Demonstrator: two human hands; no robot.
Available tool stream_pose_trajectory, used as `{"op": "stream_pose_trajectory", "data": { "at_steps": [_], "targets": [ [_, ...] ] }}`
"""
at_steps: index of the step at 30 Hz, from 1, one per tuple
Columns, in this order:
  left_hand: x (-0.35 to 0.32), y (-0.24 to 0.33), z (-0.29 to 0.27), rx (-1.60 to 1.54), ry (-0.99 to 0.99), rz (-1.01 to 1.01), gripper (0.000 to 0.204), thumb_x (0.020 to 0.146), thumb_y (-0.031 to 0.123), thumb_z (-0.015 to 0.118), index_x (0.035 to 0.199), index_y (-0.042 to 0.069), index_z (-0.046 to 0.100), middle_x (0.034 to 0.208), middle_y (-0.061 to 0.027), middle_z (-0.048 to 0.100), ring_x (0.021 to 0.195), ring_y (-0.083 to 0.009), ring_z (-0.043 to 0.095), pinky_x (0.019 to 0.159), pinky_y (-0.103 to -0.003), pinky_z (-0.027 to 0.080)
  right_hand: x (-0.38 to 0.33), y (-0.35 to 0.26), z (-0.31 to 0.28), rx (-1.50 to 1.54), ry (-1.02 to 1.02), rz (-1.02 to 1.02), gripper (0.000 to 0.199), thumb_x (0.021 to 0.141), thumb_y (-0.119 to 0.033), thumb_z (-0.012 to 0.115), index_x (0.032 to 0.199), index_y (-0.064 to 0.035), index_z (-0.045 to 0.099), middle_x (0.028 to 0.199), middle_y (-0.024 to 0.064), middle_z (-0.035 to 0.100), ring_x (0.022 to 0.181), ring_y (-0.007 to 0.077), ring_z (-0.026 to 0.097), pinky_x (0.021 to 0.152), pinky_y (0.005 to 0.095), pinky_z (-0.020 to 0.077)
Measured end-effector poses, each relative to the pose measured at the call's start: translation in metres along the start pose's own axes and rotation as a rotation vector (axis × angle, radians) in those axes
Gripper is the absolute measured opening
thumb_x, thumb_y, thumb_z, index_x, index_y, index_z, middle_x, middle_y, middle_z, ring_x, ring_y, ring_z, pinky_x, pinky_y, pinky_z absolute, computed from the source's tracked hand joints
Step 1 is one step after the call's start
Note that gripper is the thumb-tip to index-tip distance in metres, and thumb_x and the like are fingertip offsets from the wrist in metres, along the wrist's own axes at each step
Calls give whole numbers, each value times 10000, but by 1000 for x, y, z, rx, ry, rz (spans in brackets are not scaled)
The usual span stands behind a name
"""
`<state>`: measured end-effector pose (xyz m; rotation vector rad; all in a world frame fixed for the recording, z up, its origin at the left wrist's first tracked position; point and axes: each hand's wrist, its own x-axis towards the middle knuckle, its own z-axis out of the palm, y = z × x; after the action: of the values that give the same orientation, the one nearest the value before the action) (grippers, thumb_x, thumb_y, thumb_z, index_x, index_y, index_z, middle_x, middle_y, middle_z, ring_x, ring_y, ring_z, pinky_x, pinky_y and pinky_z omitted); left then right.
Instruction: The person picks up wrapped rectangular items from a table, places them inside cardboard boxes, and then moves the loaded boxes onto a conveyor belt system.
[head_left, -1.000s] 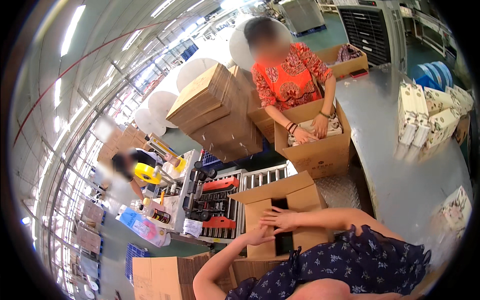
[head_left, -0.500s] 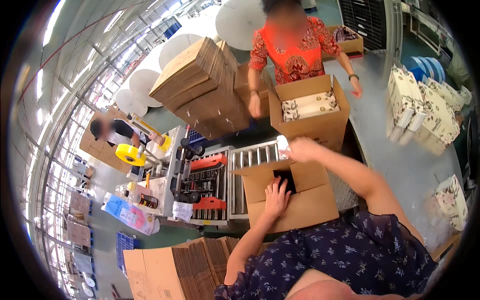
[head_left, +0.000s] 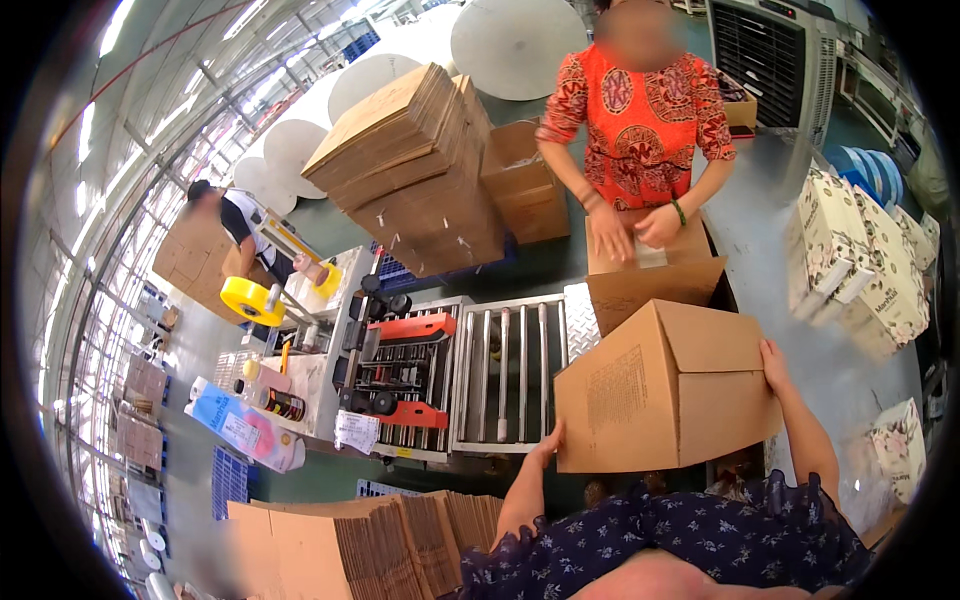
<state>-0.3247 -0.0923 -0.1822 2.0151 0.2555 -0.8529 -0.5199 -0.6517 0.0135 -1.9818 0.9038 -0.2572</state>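
Carton (head_left: pixel 655 400), 1 pc, tilted, is held btwn 2 hands by the R end of the roller conveyor (head_left: pixel 503 380): L hand (head_left: pixel 547 447) holds its lower L edge, R hand (head_left: pixel 775 370) its R side, fingers of both partly hidden. Opposite, 1 co-worker (head_left: pixel 640 120) has 2 hands over 2nd carton (head_left: pixel 655 292). L of conveyor: 2 red side guides (head_left: pixel 415 328) & 1 yellow tape roll (head_left: pixel 238 297)

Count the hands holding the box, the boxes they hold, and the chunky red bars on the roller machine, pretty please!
Hands: 2 (left hand, right hand)
Held cardboard box: 1
Red bars: 2
Total: 5
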Motion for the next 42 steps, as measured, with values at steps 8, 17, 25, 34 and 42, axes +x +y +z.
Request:
{"op": "stream_pose_trajectory", "data": {
  "at_steps": [8, 17, 25, 34, 42],
  "targets": [
    [-284, 202, -155, -571, -482, 398, 463, 982, 112, 575, 1413, 6, 442, 1335, -113, 576, 1200, -195, 576, 998, -349, 482, 4, 23, 31, 605, -322, 43, 765, 982, -617, 377, 1497, -52, 375, 1534, 176, 369, 1434, 323, 306, 1130, 526, 263],
    [-305, 284, -6, 772, 163, 911, 561, 852, 391, 709, 1234, 21, 535, 1426, -239, 419, 1369, -467, 325, 1036, -657, 322, -89, -145, 73, 290, -459, -217, 1020, 849, -479, 720, 1564, -44, 137, 1547, 199, 330, 1412, 361, 338, 1108, 483, 338],
    [-173, 97, -143, -255, 11, 414, 255, 941, 104, 657, 1137, -59, 656, 1043, -111, 722, 937, -170, 664, 784, -324, 541, -44, -143, 81, -401, -140, -180, 720, 857, -75, 688, 1476, -52, 323, 1087, 260, 660, 1039, 430, 647, 878, 445, 530],
    [-78, -50, -67, -257, 254, 263, 473, 1029, 389, 526, 1185, -56, 570, 1155, -162, 665, 1019, -209, 625, 863, -344, 511, -76, 27, 140, -783, -270, 0, 457, 973, -321, 469, 1426, -371, 495, 1420, 226, 453, 1273, 408, 457, 1038, 532, 389],
    [-61, 27, 44, 138, 400, 367, 484, 1031, 420, 498, 868, -29, 577, 774, -208, 642, 702, -306, 589, 674, -434, 470, 37, -34, -70, -506, 87, -101, 179, 818, -190, 615, 920, -98, 729, 889, 174, 711, 851, 355, 685, 779, 481, 544]
  ]
}}
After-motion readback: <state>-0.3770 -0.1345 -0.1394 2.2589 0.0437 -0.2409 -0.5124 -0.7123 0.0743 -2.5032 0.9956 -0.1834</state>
